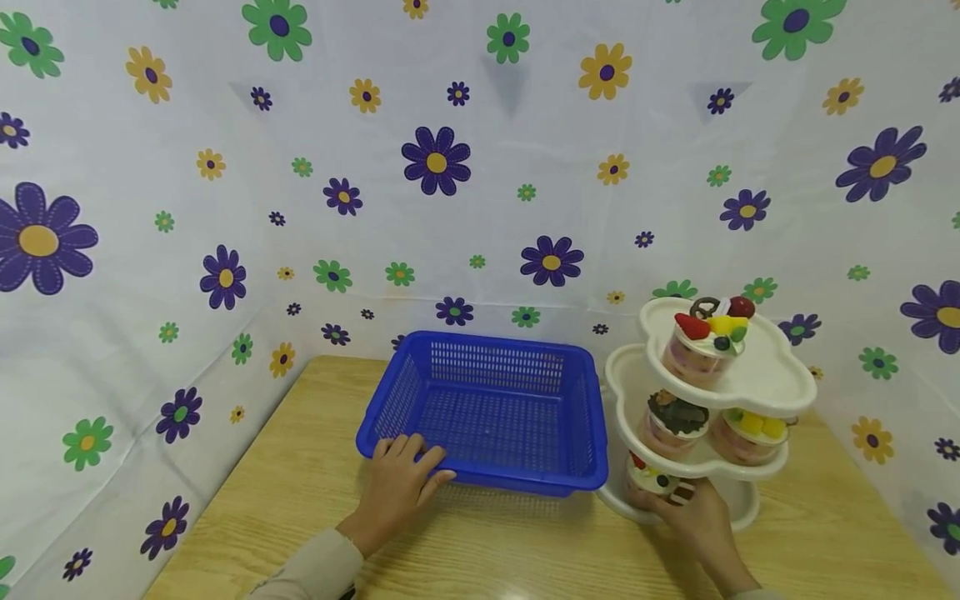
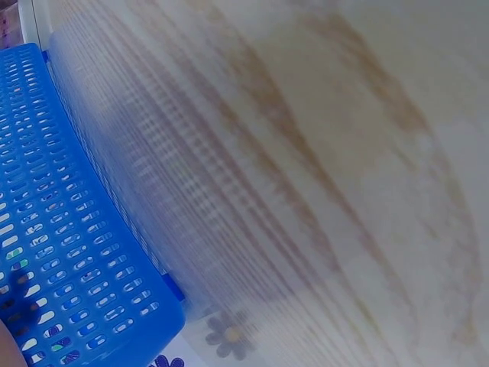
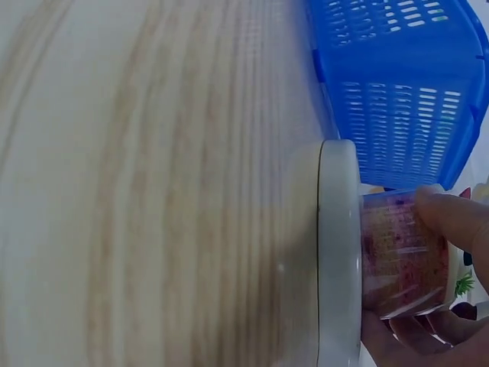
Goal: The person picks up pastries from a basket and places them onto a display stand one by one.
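Observation:
My left hand (image 1: 401,487) holds the front left rim of a blue plastic basket (image 1: 487,483), its fingers bent over the edge. In the left wrist view the slotted basket wall (image 2: 69,206) fills the left side. With thumb and fingers my right hand (image 1: 701,517) grips a fake dessert cup (image 3: 401,252) on the lowest tier of a white three-tier stand (image 1: 776,375). That cup has a clear, pinkish body and a white top with berries and a striped brown piece. In the right wrist view its base is right at the tier plate (image 3: 340,252).
On the top tier sits a fruit-topped dessert cup (image 1: 701,350). The middle tier carries a chocolate-topped cup (image 1: 675,425) and a yellow-topped cup (image 1: 750,437). Basket and stand are side by side on a wooden table (image 1: 525,550), with a flowered cloth (image 1: 487,225) behind.

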### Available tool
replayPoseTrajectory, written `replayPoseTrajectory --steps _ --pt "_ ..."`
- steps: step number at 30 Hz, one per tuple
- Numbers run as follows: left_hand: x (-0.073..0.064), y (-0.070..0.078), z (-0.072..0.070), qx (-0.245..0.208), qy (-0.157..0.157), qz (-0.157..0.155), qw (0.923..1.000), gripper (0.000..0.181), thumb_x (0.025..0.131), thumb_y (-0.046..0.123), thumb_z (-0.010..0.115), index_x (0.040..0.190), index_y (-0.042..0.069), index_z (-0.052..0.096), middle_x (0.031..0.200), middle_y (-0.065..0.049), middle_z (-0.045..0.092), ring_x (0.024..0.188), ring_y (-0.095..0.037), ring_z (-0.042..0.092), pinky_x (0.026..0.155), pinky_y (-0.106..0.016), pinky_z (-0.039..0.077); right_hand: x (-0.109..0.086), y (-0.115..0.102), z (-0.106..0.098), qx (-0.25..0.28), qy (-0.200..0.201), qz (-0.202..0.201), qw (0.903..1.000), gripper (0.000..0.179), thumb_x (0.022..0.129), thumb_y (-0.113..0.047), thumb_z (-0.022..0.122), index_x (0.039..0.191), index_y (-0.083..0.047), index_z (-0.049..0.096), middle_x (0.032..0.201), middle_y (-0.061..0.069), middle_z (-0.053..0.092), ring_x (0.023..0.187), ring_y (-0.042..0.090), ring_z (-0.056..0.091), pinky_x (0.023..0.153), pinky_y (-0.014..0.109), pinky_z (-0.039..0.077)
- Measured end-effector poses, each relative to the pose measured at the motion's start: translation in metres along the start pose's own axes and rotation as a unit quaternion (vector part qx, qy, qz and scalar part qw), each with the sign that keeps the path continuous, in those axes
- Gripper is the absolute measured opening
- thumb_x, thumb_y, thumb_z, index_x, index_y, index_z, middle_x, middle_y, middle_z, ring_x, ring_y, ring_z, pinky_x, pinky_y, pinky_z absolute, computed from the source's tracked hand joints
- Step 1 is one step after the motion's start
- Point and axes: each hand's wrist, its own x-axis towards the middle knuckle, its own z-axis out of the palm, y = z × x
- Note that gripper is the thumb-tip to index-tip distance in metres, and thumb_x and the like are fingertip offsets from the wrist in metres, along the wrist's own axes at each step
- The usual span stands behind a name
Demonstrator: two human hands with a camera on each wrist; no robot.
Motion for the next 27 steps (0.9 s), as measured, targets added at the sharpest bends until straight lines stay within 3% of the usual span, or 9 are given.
replayPoseTrajectory --steps 10,18,27 --pt "0.0012 -0.0008 -0.0036 0.002 0.009 -0.002 1.0 0.051 0.098 0.057 0.029 0.094 0.019 0.063 0.082 0.0 0.054 0.077 -0.021 0.053 0.073 -0.043 0.04 -0.0004 0.0007 0.0062 0.0 0.008 -0.018 0.9998 0.074 0.077 -0.031 0.081 0.128 0.006 0.041 0.121 0.027 0.055 0.107 0.042 0.059 0.083 0.038 0.053" --pt "0.0034 0.0 -0.0043 -0.003 0.01 0.0 0.9999 0.051 0.099 0.056 0.029 0.094 0.018 0.063 0.083 -0.001 0.055 0.077 -0.021 0.053 0.073 -0.043 0.04 -0.0026 0.0027 0.005 -0.015 0.024 -0.056 0.9981 0.064 0.082 -0.024 0.078 0.127 0.006 0.043 0.117 0.027 0.057 0.102 0.041 0.061 0.081 0.038 0.053" --pt "0.0024 0.0023 -0.0023 -0.002 0.011 0.002 0.9999 0.052 0.099 0.057 0.028 0.093 0.019 0.063 0.082 -0.001 0.055 0.076 -0.021 0.052 0.073 -0.043 0.04 -0.0065 0.0058 0.0033 -0.01 0.02 -0.041 0.9989 0.064 0.082 -0.024 0.077 0.126 0.008 0.043 0.117 0.029 0.057 0.103 0.042 0.061 0.083 0.04 0.053"
